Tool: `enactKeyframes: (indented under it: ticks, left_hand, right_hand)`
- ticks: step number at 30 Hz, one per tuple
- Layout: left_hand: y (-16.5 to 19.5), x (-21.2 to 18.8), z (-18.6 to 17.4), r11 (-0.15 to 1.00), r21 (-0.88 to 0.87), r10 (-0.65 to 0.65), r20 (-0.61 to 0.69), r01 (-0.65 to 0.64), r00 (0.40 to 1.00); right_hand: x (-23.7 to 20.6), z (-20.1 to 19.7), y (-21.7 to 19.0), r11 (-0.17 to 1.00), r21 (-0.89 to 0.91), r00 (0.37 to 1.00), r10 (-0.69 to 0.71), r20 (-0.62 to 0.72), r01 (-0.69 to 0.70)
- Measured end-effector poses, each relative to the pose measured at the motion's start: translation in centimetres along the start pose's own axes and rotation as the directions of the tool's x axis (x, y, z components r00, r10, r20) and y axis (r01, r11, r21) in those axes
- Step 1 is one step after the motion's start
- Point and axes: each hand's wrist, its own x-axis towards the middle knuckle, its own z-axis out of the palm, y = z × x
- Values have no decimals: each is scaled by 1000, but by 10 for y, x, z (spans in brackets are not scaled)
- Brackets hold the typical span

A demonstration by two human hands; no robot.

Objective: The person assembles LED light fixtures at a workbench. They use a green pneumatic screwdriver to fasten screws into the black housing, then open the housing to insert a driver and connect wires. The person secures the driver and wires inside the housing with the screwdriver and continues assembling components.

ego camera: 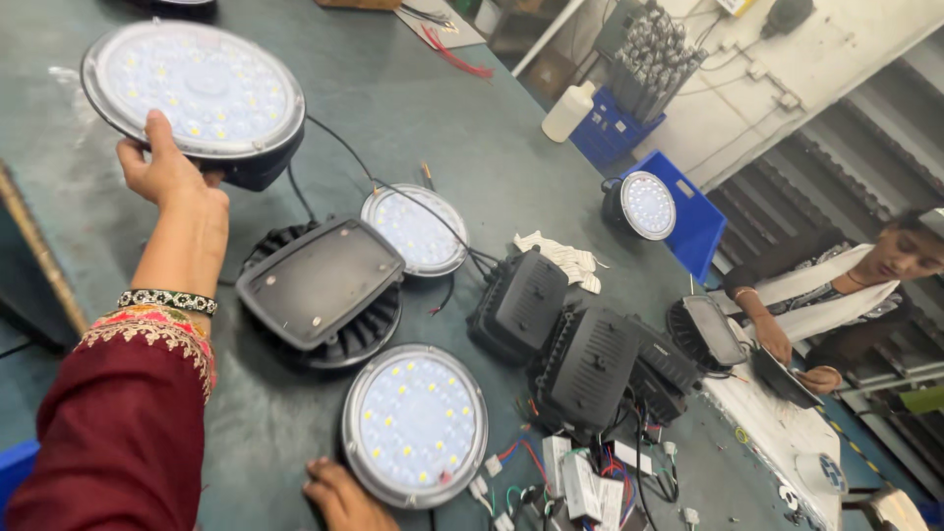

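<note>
Currently a round black LED lamp with a clear lens [193, 90] is lifted, its rim pinched by the left hand [167, 175]. Below that grip, a second round lamp [415, 424] is touched by the right hand [339, 497]; whether those fingers are closed cannot be told. Inspection seems in hand, so a steady hold is needed next.

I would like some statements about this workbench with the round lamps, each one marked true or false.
1. The left hand holds a round lamp up by its rim. True.
2. The right hand grips a screwdriver. False: it rests at the edge of another round lamp lying face up.
3. The green table carries several black lamp housings. True.
4. The lifted lamp has no cable. False: a black cable runs from it.
5. A second person sits at the bench. True.
</note>
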Motion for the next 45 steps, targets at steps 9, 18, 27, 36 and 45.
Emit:
enactKeyframes:
  ticks: [9, 18, 27, 36, 45]
  left_hand:
    - [-69, 42, 34, 987, 107, -117, 7, 116, 993]
    - [-91, 60, 8, 985, 163, -93, 217, 58, 972]
    - [-16, -68, -64, -92, 563, -387, 740, -821, 550]
    - [-38, -62, -54, -55, 786, -495, 514, -615, 701]
    - [77, -188, -74, -314, -113, 111, 982, -943, -155]
  right_hand:
    - [25, 28, 44, 988, -111, 987, 95, -126, -110]
    - [-1, 47, 13, 978, -147, 982, 125, -145, -146]
    - [-2, -18, -26, 990, -25, 989, 141, 52, -140]
    - [30, -70, -67, 979, 131, 988, 154, 24, -156]
    - [7, -53, -66, 984, 77, 986, 163, -42, -159]
